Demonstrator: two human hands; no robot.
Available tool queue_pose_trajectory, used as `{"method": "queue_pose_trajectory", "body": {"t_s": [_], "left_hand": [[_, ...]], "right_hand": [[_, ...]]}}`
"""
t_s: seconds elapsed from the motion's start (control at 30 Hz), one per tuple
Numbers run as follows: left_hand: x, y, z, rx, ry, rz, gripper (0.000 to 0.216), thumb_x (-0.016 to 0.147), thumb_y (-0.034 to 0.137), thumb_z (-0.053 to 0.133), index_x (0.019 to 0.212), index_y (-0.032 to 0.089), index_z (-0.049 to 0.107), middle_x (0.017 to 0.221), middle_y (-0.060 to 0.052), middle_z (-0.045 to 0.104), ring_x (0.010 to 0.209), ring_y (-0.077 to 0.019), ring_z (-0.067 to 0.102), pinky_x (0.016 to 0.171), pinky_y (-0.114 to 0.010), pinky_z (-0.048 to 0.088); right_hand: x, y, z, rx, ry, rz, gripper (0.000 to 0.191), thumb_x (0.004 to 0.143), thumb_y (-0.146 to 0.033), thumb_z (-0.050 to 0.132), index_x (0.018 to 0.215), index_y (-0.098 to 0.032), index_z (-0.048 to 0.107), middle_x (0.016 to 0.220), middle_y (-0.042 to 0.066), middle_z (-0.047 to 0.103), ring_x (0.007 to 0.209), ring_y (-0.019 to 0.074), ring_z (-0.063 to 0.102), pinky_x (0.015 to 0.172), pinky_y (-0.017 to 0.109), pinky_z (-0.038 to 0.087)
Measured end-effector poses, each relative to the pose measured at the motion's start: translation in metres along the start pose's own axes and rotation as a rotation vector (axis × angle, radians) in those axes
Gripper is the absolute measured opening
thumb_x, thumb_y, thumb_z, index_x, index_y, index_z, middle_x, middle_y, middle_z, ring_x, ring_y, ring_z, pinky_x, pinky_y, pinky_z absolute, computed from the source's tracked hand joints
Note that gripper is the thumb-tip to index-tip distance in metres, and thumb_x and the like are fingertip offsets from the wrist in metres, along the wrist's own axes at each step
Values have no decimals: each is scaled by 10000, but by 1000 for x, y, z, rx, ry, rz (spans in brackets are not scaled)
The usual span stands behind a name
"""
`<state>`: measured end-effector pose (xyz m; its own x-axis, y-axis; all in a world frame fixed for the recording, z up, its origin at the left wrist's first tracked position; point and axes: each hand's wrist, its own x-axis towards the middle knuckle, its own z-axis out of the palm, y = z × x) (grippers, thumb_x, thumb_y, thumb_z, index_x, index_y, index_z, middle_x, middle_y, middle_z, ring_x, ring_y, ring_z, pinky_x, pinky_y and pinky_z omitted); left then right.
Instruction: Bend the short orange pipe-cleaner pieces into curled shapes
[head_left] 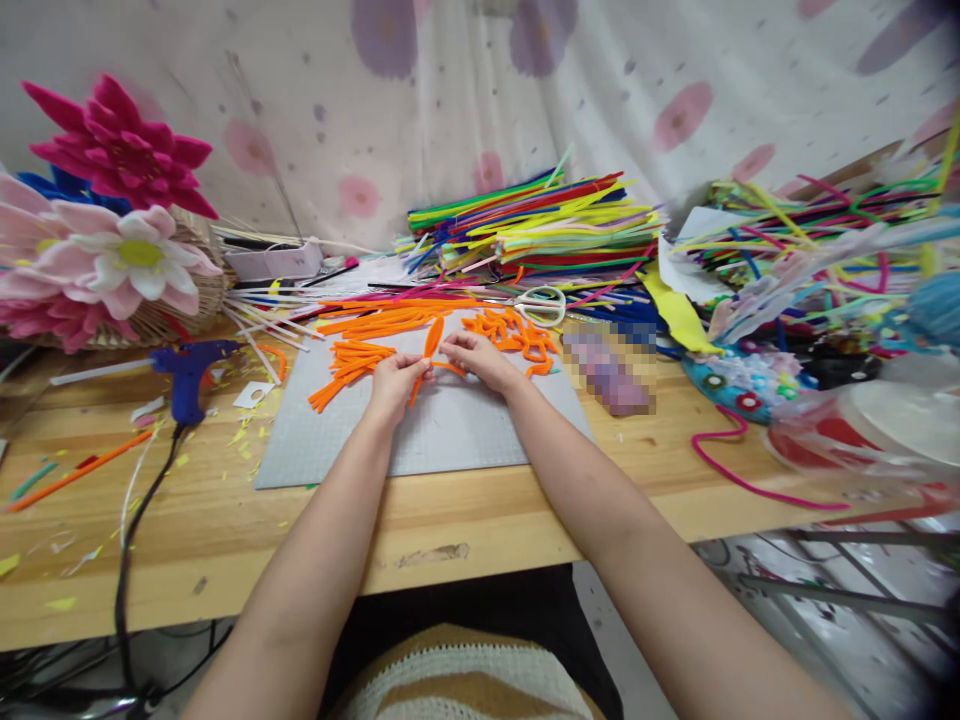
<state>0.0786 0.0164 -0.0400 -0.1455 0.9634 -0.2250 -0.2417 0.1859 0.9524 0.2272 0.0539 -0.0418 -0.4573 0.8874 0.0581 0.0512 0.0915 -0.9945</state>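
Note:
Over a grey cutting mat (457,440), my left hand (397,383) pinches an orange pipe cleaner (433,340) that is bent into a narrow upright loop. One tail of it hangs below my left fingers. The other tail runs sideways to my right hand (478,358), whose fingers are closed on its end. To the left of my left hand lies a bundle of short orange pipe cleaners (341,378). Longer orange pipe cleaners (382,318) lie behind it. Beyond my right hand is a pile of bent orange pieces (517,332).
White-handled scissors (541,306) lie behind the mat. A blue glue gun (187,380) with a black cord is at the left, near fuzzy flowers (127,250). Stacked colourful pipe cleaners (540,225) fill the back. A plastic tub (847,430) stands right, beside a magenta pipe cleaner (739,478).

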Motion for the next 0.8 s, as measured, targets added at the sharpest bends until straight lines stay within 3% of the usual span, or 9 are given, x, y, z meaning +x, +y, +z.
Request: {"method": "queue_pose_trajectory", "body": {"t_s": [0.13, 0.3, 0.53, 0.8], "left_hand": [[-3, 2, 0, 29, -57, -33, 127, 568, 130, 718, 619, 84, 611, 535, -22, 612, 492, -101, 573, 590, -261, 500], [0, 2, 1, 61, -143, -43, 142, 571, 139, 733, 650, 77, 633, 564, -35, 625, 524, -110, 584, 603, -272, 507], [8, 4, -1, 21, -236, -133, 69, 637, 113, 695, 664, 80, 641, 589, -34, 619, 548, -92, 584, 612, -246, 515], [8, 12, 1, 11, -305, -277, 120, 709, 49, 614, 592, 66, 628, 537, -29, 575, 502, -66, 538, 565, -197, 496]], "right_hand": [[4, 4, 0, 64, 2, -26, 258, 654, -370, 643, 778, -152, 581, 730, -23, 558, 641, 78, 477, 606, 209, 385], [7, 7, 5, 138, 42, 8, 223, 603, -311, 654, 737, -146, 586, 720, -11, 591, 683, 104, 516, 677, 243, 411], [8, 4, 7, 84, 119, -25, 197, 630, -315, 642, 690, -142, 570, 694, -16, 571, 666, 98, 499, 653, 236, 397], [8, 10, -3, 124, -48, 91, 313, 634, -407, 671, 734, -127, 574, 627, -31, 545, 539, 58, 434, 504, 193, 321]]}}
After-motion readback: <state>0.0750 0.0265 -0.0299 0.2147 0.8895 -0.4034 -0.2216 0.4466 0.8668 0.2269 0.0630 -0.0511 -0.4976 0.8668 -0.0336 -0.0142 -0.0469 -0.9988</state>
